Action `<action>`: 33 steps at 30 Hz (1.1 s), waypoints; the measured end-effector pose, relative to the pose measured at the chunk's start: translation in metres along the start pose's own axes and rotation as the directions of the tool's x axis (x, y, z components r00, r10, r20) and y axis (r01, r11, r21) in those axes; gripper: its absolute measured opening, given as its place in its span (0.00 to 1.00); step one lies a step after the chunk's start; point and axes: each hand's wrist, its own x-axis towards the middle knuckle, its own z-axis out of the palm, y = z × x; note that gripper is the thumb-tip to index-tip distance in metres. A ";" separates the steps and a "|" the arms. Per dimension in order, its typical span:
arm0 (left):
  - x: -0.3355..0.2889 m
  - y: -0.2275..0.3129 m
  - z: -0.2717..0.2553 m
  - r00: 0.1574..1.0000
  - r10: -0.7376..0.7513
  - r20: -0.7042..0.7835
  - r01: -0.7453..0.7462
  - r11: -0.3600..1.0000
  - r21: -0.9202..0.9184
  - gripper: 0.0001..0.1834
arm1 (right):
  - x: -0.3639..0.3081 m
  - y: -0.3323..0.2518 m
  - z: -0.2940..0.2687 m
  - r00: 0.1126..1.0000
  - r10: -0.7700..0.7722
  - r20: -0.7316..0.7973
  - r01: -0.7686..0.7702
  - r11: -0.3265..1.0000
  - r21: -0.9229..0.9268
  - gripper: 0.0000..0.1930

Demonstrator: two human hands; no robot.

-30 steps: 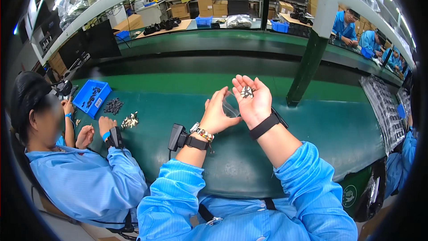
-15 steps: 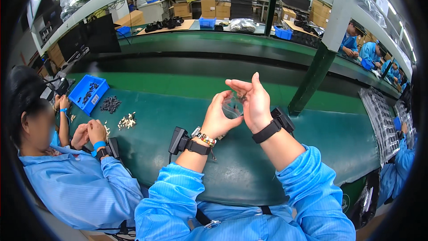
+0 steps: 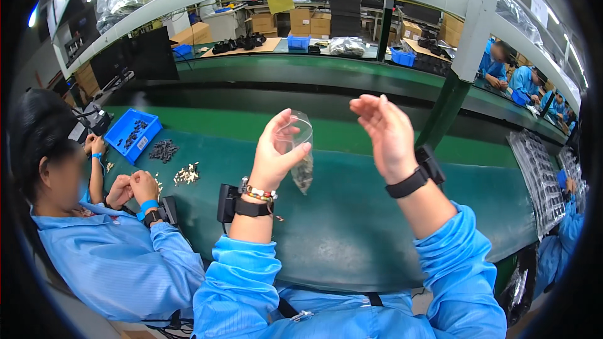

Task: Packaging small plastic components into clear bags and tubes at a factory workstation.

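My left hand (image 3: 280, 154) grips a clear plastic bag (image 3: 304, 166) near its open mouth, above the green tabletop (image 3: 352, 226). Small dark and pale bits lie in the bag's narrow lower end; their kind is too small to tell. To the right of the bag and apart from it, my right hand (image 3: 389, 135) is raised with its fingers stretched out and nothing in it. Both my wrists carry black straps with boxy devices. A tiny reddish piece (image 3: 280, 218) rests on the tabletop beside my left wrist.
Left of me a co-worker (image 3: 107, 238) in blue holds both hands together over the table. Nearby are a pale pile of small parts (image 3: 186, 174), a dark pile (image 3: 164, 150) and a blue bin (image 3: 133, 135). A post (image 3: 455, 81) rises at right, near clear plastic trays (image 3: 534, 179).
My hands have come apart: the left moved left with the bag, the right moved right and away from it. The bag now hangs in full view.
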 end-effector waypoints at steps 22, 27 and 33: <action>-0.024 0.059 -0.065 0.879 -0.363 0.309 -0.157 0.392 0.907 0.42 | 0.091 -0.194 0.091 0.572 -0.497 0.652 0.405 -0.520 -0.752 0.09; -0.018 0.056 -0.056 0.845 -0.439 0.304 -0.167 0.324 0.931 0.42 | 0.143 -0.180 0.078 0.509 -0.631 0.585 0.532 -0.304 -0.790 0.12; -0.022 0.052 -0.053 0.786 -0.495 0.371 -0.214 0.346 0.914 0.44 | 0.154 -0.181 0.068 0.555 -0.564 0.611 0.432 -0.432 -0.792 0.11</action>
